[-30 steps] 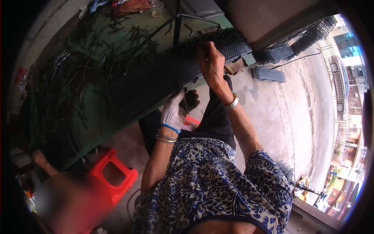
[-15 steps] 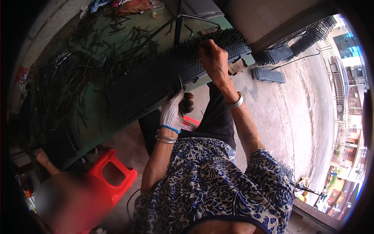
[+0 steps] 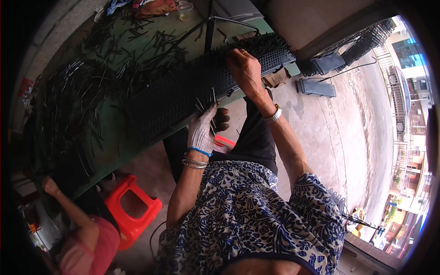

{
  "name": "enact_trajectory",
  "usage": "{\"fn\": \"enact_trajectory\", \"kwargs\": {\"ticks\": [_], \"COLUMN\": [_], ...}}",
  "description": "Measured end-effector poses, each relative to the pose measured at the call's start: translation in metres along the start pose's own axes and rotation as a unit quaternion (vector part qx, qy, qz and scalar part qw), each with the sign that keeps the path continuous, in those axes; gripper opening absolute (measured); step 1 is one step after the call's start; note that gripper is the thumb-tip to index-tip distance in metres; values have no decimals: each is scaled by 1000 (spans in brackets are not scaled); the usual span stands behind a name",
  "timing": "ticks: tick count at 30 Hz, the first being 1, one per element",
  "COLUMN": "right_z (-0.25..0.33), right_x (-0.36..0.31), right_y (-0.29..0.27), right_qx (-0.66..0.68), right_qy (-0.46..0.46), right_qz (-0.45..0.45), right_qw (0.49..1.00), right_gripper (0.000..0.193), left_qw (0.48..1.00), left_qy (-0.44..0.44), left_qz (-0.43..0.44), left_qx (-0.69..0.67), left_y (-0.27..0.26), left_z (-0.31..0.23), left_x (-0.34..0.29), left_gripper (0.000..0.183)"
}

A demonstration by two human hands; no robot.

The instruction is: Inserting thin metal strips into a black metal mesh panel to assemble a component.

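Left hand (image 3: 204,123), head view: thin dark strips (image 3: 213,95) are grasped, near frame centre.
Right hand (image 3: 246,74): pinched at the perforated board (image 3: 183,93); whether anything is gripped cannot be told.
Board: laid along the green table (image 3: 117,145), upper centre.

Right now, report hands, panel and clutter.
Gloved left hand gripping dark strips. Curled right hand at black perforated panel. Loose strips littering green table.
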State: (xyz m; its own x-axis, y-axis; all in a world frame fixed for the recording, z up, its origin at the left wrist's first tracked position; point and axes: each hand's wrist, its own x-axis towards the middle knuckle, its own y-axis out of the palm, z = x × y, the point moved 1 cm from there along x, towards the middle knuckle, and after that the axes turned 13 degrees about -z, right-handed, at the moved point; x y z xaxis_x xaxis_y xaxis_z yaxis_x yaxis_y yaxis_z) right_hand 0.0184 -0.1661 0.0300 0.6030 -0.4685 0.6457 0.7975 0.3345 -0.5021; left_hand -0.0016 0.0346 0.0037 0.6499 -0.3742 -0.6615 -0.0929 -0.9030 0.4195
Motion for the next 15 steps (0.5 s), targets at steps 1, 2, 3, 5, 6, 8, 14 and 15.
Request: {"fn": "enact_trajectory", "kwargs": {"ticks": [1,2,3,5,6,8,14,15], "right_z": [4,8,9,10,11,13,24,27], "right_x": [-3,-4,-5,-7,-8,-9,-16,-16], "right_y": [0,-1,0,-1,-2,-6,-16,-20], "right_qx": [-50,-101,-101,-103,-104,-170,-194,-193], "right_qy": [-26,-51,-52,-45,-44,-32,-59,-60], "right_qz": [3,6,6,-20,-20,-25,-40,-40], "right_qw": [998,994,994,993,993,985,978,979], "right_gripper": [10,12,12,18,18,22,24,24], "left_qw": [1000,1000,1000,1000,1000,1000,1000,999], "left_qy": [-1,-2,-2,5,5,15,29,30], "left_qz": [-4,-7,-7,-16,-16,-13,1,0], "left_qx": [-1,-2,-3,-6,-6,-13,-13,-13], "left_y": [0,0,1,3,4,6,10,10], "left_z": [-1,-1,-2,-3,-3,-5,-6,-6], "left_x": [-1,-2,-3,-4,-5,-7,-12,-12], "left_gripper": [23,22,22,23,23,22,20,20]}}
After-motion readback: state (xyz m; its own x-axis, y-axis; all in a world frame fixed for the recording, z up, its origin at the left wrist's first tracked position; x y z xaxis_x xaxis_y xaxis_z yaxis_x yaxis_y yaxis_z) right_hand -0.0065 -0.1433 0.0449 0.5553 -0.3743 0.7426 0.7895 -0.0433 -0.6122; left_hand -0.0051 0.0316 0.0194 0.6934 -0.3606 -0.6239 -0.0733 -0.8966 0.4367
